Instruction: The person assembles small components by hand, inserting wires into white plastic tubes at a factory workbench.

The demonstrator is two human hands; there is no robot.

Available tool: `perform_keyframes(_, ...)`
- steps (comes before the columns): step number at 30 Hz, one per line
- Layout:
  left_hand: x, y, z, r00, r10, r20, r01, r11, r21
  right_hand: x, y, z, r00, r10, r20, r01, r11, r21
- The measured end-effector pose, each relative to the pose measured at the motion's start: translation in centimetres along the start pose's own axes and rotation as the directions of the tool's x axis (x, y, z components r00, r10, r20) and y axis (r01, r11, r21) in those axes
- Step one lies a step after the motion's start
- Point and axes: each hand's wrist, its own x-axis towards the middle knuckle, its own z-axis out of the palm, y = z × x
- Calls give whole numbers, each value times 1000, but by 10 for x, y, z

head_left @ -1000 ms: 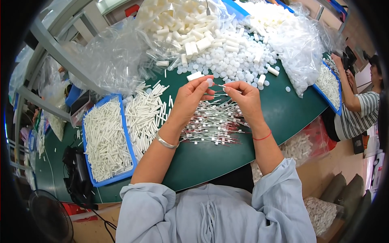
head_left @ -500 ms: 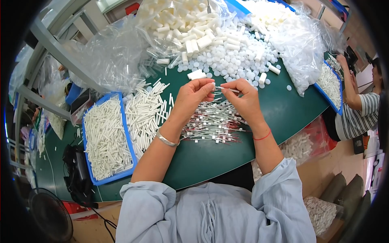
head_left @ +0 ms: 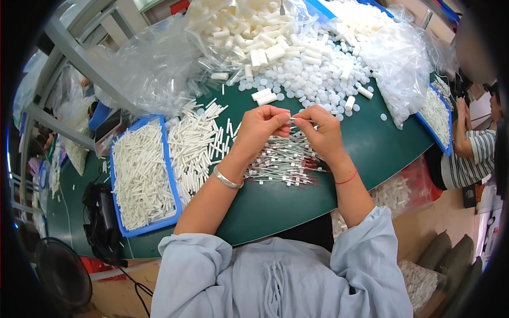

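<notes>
In front of me, my left hand [head_left: 261, 129] and my right hand [head_left: 322, 133] meet fingertip to fingertip, both pinched closed. Between them is a thin white stick [head_left: 291, 120], mostly covered by the fingers. Right below lies a heap of thin stalks [head_left: 283, 164] with small white pieces and some dark red ends. Loose short white sticks [head_left: 192, 151] are spread left of my left hand. Just beyond the hands are two white cylinders [head_left: 266, 99] and a mass of small translucent white discs [head_left: 313, 85].
A blue tray [head_left: 170, 175] full of white sticks stands at the left, beside a black cable bundle [head_left: 99, 217]. Clear plastic bags [head_left: 154, 63] and cream cylinders [head_left: 254, 32] fill the far side. At right, a person in a striped sleeve [head_left: 480, 146] sits by another blue tray [head_left: 446, 143].
Both hands stay together, the fingertips slightly closer, and less of the thin stick shows between them. The whole view has shifted a little. At right, the other person's raised arm has come down.
</notes>
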Motion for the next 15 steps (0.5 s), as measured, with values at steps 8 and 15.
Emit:
perform_keyframes(8,-8,-1,13,972,235,-22,-213,913,347,0,11,-7,952,266,152,-291,939,184)
perform_keyframes(15,-8,-1,15,926,378,-15,-341,852,398,2,4,-9,923,340,182,-382,871,310)
